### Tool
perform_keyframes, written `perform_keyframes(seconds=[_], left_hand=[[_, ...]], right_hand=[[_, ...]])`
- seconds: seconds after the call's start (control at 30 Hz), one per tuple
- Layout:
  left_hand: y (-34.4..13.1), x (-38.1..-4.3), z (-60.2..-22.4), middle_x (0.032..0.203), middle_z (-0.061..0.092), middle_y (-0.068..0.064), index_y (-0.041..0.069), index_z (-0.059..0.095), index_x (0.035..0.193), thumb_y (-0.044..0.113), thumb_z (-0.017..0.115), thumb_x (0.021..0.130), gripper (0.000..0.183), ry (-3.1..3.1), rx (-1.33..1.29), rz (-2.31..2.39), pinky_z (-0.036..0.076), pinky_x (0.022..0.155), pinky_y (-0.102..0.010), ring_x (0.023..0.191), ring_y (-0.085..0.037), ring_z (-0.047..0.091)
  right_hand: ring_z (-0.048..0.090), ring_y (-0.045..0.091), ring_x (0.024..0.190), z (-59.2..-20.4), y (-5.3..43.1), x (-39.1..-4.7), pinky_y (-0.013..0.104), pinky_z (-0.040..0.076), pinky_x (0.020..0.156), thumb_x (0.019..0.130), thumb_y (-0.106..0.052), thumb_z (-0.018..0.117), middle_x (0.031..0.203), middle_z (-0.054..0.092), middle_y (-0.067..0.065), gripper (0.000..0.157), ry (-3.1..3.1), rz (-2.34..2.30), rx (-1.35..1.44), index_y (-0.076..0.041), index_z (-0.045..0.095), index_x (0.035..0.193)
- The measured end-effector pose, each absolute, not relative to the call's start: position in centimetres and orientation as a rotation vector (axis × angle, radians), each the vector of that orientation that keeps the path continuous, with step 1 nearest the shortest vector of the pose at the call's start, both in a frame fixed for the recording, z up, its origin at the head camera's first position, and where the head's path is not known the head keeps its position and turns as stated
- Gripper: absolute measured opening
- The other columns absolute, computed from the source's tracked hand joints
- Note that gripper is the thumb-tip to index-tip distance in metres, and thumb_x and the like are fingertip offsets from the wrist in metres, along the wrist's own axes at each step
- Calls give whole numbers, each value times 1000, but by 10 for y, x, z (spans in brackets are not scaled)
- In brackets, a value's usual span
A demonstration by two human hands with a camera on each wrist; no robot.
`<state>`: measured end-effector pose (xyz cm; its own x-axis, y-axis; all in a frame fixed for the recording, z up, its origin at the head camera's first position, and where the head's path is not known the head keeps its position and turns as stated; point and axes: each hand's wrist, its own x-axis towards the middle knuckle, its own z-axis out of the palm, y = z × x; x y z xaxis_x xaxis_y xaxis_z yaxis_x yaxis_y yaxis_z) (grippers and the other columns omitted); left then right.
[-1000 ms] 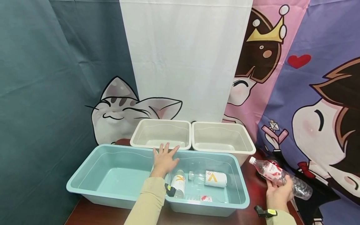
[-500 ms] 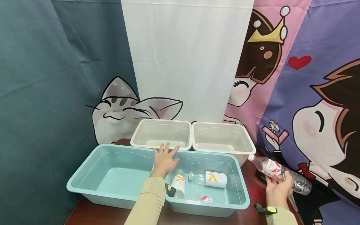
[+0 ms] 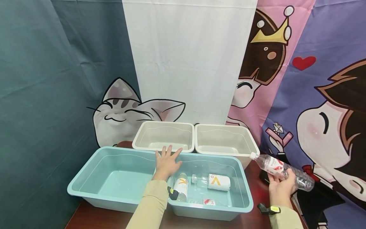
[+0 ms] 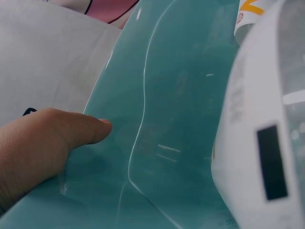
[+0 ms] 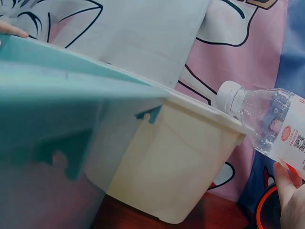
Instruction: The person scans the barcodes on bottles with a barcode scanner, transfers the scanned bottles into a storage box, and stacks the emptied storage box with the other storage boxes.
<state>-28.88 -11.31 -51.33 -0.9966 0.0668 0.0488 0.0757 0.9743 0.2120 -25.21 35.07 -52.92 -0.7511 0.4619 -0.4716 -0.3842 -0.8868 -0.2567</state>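
Observation:
My right hand point(image 3: 281, 190) grips a clear plastic bottle point(image 3: 303, 178) with a white cap and a red-and-white label. The bottle lies tilted, cap toward the left, to the right of the bins; in the right wrist view its cap point(image 5: 228, 97) appears near the cream bin's rim. My left hand point(image 3: 166, 164) lies with fingers spread over the inner edges where the two blue bins meet. Inside the right blue bin point(image 3: 247, 203) lie a bottle with a white label point(image 3: 218, 182), another similar bottle point(image 3: 181, 187) by my left wrist, and a bottle with a red-and-white label point(image 3: 209, 202).
The left blue bin point(image 3: 83, 190) stands beside the right one. Behind them are two cream bins, the left cream bin point(image 3: 140, 135) and the right cream bin point(image 3: 255, 149). Everything stands on a reddish-brown table point(image 3: 94, 219) before a printed curtain point(image 3: 188, 63).
The bottle in my right hand has risen slightly and shifted a little left, its cap nearer the right cream bin. My left hand has stayed in place.

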Motion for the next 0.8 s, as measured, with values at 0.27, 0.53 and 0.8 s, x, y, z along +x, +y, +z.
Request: perform_keyframes(seconds=[0.27,0.53,0.8], left_hand=[[-113,-289,-514,167,23,-11,43,36,156,54,57,97,64,-3080,-114,-323,1,119,-68,154,-40,12],[-113,-289,-514,167,23,-10,44,35,156,54,57,97,64,-3085,-114,-313,2,119,-68,154,-40,11],[-114,-287,-512,166,25,-11,42,37,156,52,57,97,63,-3080,-118,-344,2,119,-68,154,-40,12]], right_hand=[[66,25,102,-524,344,-262,47,50,102,82,-10,79,125,54,1,61,-154,2595,-724,-23,42,129],[68,26,101,-514,332,-270,51,54,95,84,-12,80,125,57,2,56,-165,2616,-725,-20,47,128],[67,24,98,-504,321,-277,49,59,85,82,-14,82,120,52,5,56,-257,2617,-750,-19,46,124]])
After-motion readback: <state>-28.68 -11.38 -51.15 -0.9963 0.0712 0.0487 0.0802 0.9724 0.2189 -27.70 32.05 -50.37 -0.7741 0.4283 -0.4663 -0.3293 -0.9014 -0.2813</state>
